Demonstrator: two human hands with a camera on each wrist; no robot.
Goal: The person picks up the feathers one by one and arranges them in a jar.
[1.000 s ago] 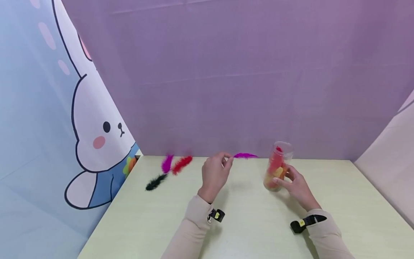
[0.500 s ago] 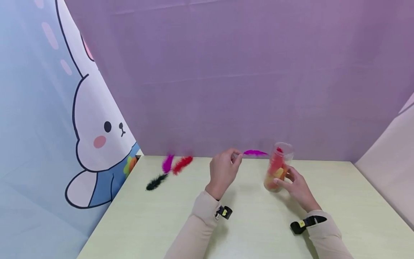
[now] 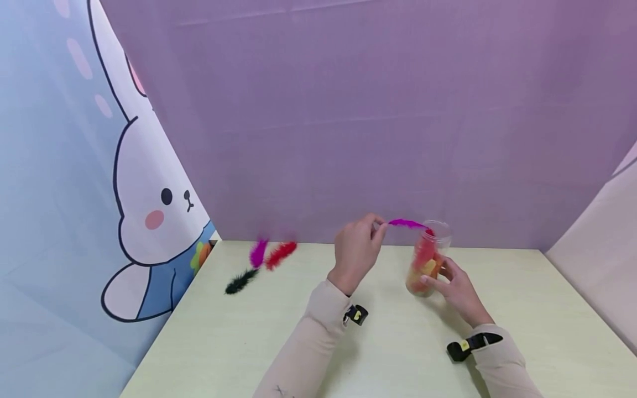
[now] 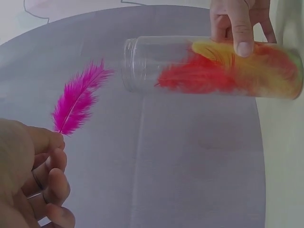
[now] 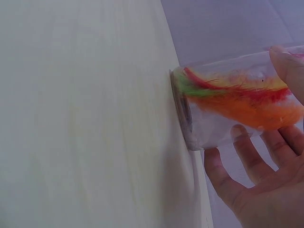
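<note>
From the near side of the jar (image 3: 442, 239), well back, the head view looks forward and down over the left hand (image 3: 355, 251), the right hand (image 3: 460, 292) and the counter (image 3: 398, 354). The left wrist view, nearer, faces the jar from its left. The right wrist view, nearest, faces the jar's base. All three share jar and right hand; the first two also share the held magenta feather (image 3: 405, 223).

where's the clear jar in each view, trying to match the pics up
Head: the clear jar is right of centre, below mid-height.
Left wrist: the clear jar lies sideways in the picture, upper right, mouth leftward.
Right wrist: the clear jar is at the right, base leftward, cut off by the edge.
Shared landmark: the right hand gripping it.
</note>
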